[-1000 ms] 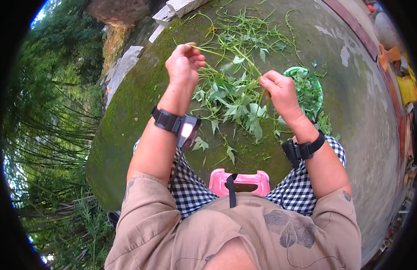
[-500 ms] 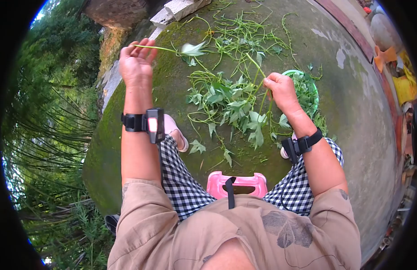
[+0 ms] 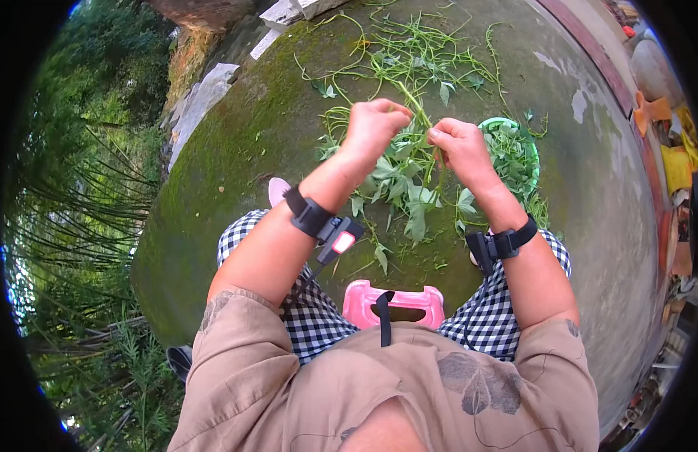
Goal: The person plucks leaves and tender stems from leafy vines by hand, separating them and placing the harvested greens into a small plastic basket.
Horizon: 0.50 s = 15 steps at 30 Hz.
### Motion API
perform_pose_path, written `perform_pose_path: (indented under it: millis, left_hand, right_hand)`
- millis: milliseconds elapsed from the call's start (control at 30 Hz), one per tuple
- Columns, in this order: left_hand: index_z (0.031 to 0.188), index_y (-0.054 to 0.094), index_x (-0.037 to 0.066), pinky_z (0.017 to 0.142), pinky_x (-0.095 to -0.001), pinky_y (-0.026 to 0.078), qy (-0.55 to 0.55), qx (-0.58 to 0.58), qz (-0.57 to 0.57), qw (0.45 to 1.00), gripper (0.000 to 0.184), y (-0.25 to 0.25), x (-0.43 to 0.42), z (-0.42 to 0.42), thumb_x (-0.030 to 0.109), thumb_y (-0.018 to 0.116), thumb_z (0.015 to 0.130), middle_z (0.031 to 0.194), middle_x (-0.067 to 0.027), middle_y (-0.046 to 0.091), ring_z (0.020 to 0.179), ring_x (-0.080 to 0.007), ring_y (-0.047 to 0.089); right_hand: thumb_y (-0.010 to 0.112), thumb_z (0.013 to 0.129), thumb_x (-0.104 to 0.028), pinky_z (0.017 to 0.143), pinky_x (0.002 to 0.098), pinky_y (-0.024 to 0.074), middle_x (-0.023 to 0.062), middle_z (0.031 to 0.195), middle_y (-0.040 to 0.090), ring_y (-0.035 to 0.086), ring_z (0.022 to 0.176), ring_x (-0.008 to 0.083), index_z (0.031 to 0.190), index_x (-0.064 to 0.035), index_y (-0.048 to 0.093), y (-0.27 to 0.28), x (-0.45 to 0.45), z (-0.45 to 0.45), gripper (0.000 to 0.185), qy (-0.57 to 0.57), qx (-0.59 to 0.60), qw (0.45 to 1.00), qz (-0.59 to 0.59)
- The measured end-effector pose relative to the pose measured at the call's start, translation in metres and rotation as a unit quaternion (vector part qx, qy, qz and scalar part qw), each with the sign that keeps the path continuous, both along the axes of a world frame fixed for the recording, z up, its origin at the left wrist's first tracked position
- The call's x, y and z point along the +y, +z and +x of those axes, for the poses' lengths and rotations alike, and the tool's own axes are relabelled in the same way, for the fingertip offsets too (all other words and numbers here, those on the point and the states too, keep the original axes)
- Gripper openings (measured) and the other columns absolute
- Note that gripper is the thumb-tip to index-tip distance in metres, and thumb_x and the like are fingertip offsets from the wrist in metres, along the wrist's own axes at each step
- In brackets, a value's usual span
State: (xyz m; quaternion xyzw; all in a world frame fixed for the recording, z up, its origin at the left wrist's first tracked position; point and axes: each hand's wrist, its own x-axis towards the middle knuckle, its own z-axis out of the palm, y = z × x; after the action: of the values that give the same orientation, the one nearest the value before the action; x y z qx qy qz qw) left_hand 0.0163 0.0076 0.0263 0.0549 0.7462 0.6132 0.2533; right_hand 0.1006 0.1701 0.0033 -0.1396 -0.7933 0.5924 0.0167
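My right hand (image 3: 460, 147) pinches a bunch of green stems, whose leaves (image 3: 415, 203) hang below it. Close by on the left, my left hand (image 3: 375, 128) has its fingers pressed together beside the upper stems; what they hold, if anything, is too small to make out. Under and behind both hands lie leafy vines on the mossy ground. Farther up is a tangle of thin bare stems (image 3: 417, 53). A green basket (image 3: 536, 154) full of leaves stands just right of my right hand.
A pink plastic stool (image 3: 356, 304) is between my knees. Pale stone blocks (image 3: 202, 102) line the upper left edge of the mossy concrete (image 3: 206, 226), with thick greenery beyond. Along the right edge lie an orange object (image 3: 650, 111), a yellow one (image 3: 676, 167) and other clutter.
My left hand, which was out at the far left with a leafy stem, has come back beside my right hand; that stem no longer shows in it. My right hand has barely moved and keeps its bunch.
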Motion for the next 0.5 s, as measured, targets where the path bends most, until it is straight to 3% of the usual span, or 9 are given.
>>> perform_pose_path:
  millis: [67, 100, 133, 300, 500]
  left_hand:
    - [0.092, 0.071, -0.002, 0.059, -0.0237, 0.042, -0.003, 0.038, 0.022, 0.999, 0.019, -0.012, 0.006, 0.007, 0.011, 0.063, 0.08, 0.07, -0.0017, 0.062, 0.065, -0.007, 0.052]
    - [0.092, 0.071, -0.002, 0.058, -0.0237, 0.042, 0.003, 0.04, 0.016, 0.999, 0.019, -0.01, 0.008, 0.008, 0.012, 0.063, 0.08, 0.07, -0.0017, 0.062, 0.065, -0.0068, 0.052]
    - [0.092, 0.071, -0.001, 0.058, -0.0238, 0.042, 0.01, 0.042, 0.01, 0.999, 0.02, -0.009, 0.008, 0.009, 0.012, 0.062, 0.081, 0.07, -0.0018, 0.062, 0.064, -0.0067, 0.051]
    - [0.09, 0.07, 0.0, 0.056, -0.0232, 0.04, 0.012, 0.102, 0.016, 0.995, 0.018, -0.009, 0.012, 0.013, 0.014, 0.062, 0.081, 0.068, 0.0003, 0.062, 0.061, -0.0059, 0.051]
    - [0.077, 0.062, -0.003, 0.052, -0.0272, 0.041, 0.0, 0.375, -0.066, 0.925, 0.013, -0.027, 0.018, 0.009, 0.01, 0.059, 0.079, 0.06, -0.0045, 0.058, 0.054, -0.0078, 0.05]
  right_hand:
    - [0.062, 0.085, -0.021, 0.052, 0.0319, 0.0451, 0.0087, 0.06, 0.06, 0.059, 0.054, 0.0158, 0.077, 0.0, 0.065, 0.005, -0.005, -0.003, 0.023, 0.0, 0.001, 1.0, 0.03]
    - [0.063, 0.085, -0.021, 0.053, 0.0326, 0.0451, 0.0098, 0.059, 0.06, 0.06, 0.054, 0.0171, 0.076, -0.0001, 0.064, 0.007, -0.006, -0.004, 0.023, 0.0, 0.001, 0.999, 0.045]
    - [0.062, 0.084, -0.023, 0.054, 0.0367, 0.0454, 0.0137, 0.06, 0.06, 0.061, 0.055, 0.0241, 0.075, -0.0007, 0.064, 0.006, -0.007, -0.004, 0.024, 0.0, 0.01, 0.997, 0.07]
    - [0.061, 0.082, -0.026, 0.058, 0.0423, 0.0457, 0.0165, 0.064, 0.061, 0.061, 0.062, 0.0327, 0.075, -0.0013, 0.064, 0.008, -0.006, -0.003, 0.025, 0.002, 0.018, 0.994, 0.106]
    - [0.061, 0.082, -0.026, 0.061, 0.0442, 0.0459, 0.018, 0.067, 0.062, 0.061, 0.066, 0.0367, 0.076, -0.0019, 0.064, 0.007, -0.005, 0.003, 0.025, 0.005, 0.037, 0.992, 0.118]
